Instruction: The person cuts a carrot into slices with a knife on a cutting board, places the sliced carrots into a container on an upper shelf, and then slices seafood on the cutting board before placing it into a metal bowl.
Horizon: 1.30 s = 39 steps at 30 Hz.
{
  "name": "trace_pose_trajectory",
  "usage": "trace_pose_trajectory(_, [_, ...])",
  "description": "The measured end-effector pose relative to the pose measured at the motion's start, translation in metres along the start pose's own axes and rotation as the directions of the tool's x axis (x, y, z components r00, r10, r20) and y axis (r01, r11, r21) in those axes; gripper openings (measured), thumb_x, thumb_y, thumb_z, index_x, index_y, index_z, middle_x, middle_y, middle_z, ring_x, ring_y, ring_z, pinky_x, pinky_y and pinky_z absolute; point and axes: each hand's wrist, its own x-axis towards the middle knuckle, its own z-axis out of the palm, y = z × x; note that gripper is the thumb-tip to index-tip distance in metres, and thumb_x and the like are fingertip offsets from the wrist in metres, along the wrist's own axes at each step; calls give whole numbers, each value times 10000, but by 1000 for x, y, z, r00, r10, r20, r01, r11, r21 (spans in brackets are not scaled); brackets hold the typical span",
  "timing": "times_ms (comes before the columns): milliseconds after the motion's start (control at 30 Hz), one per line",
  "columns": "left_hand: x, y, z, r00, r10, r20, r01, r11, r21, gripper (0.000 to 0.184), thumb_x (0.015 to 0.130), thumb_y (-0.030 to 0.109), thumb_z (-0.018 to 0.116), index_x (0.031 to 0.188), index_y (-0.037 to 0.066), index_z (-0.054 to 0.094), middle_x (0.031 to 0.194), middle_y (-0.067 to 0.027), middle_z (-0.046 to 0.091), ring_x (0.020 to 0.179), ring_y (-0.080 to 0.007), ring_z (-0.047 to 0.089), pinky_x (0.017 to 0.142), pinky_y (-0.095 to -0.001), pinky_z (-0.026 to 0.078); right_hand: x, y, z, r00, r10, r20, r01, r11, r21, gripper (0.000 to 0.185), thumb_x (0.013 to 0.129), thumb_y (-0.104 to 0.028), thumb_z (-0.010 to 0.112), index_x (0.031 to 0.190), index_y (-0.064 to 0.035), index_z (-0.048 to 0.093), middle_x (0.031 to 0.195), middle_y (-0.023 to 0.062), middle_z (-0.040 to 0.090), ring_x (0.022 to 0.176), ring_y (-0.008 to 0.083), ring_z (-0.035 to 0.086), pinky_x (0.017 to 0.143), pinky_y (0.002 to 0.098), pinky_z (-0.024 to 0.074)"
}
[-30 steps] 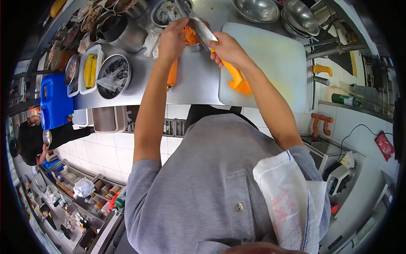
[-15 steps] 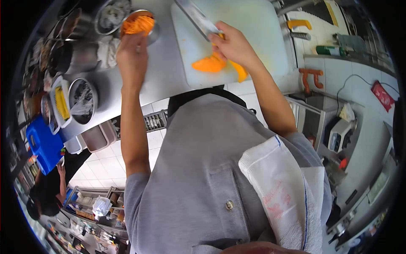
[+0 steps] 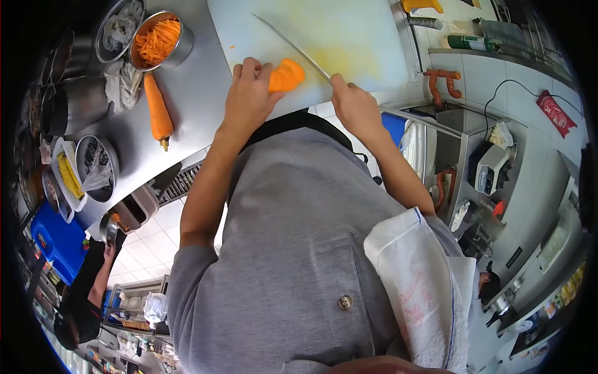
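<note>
On the white cutting board (image 3: pixel 361 31), my left hand (image 3: pixel 252 93) is closed on an orange piece of carrot or similar vegetable (image 3: pixel 287 75) near the board's front edge. My right hand (image 3: pixel 356 107) grips a long knife (image 3: pixel 293 47), its blade slanting to the upper left over the board, beside the orange piece. The knife's handle is hidden in my fingers. Left of the board a whole carrot (image 3: pixel 158 111) lies on the steel table (image 3: pixel 199 81). Behind it a metal bowl (image 3: pixel 181 52) holds orange shreds.
A crumpled white cloth (image 3: pixel 123 84) lies beside the bowls. At the left are a bowl with dark contents (image 3: pixel 114 163), a white basket with yellow items (image 3: pixel 76 201) and a blue container (image 3: pixel 60 240). Another person (image 3: pixel 87 296) stands at the lower left, holding a metal bowl.
My left hand has moved from the bowl of shreds to the board and taken hold of the orange piece. The knife is now lower over the board. The view has shifted to the right.
</note>
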Motion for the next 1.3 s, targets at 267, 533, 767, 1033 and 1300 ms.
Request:
trace_pose_trajectory(267, [-9,-15,11,998,40,-51,-44,997,-66,474,700,133,819,1126,-2,662,1042,-121,572,977,-321,559,869,-404,488,-28,-21,6,987,93,128,-101,993,56,160,912,-103,553,1006,-55,432,770,237,629,705,465,621,630,567,471])
trace_pose_trajectory(533, [-3,-20,-1,989,147,-27,-149,978,-146,392,741,106,786,1093,-9,661,1042,-127,590,977,-317,577,864,-398,492,-16,-17,-3,997,24,80,-32,993,112,189,891,-108,566,1025,-56,444,768,240,636,686,467,628,609,562,494])
trace_pose_trajectory(767, [2,-16,2,974,222,51,-209,959,-190,189,822,27,674,1001,-19,631,1009,-116,588,969,-317,576,850,-395,494,28,-39,-2,979,-79,188,72,997,40,166,890,-63,518,1027,-25,433,788,283,640,761,474,648,660,561,506])
trace_pose_trajectory(1033, [9,-13,0,964,251,85,-238,961,-144,167,827,4,643,980,-28,585,1027,-123,562,974,-323,563,862,-414,483,3,-41,1,969,59,238,-47,997,-59,165,893,-89,528,1013,-14,442,738,275,644,714,479,657,637,568,521])
trace_pose_trajectory(1300, [12,-14,0,954,256,154,-248,966,-70,235,756,-113,548,980,-68,599,1085,-135,574,1007,-318,583,923,-391,516,0,-43,7,974,102,202,-85,992,-88,173,905,-113,541,1006,-19,437,717,278,637,701,486,653,630,575,520])
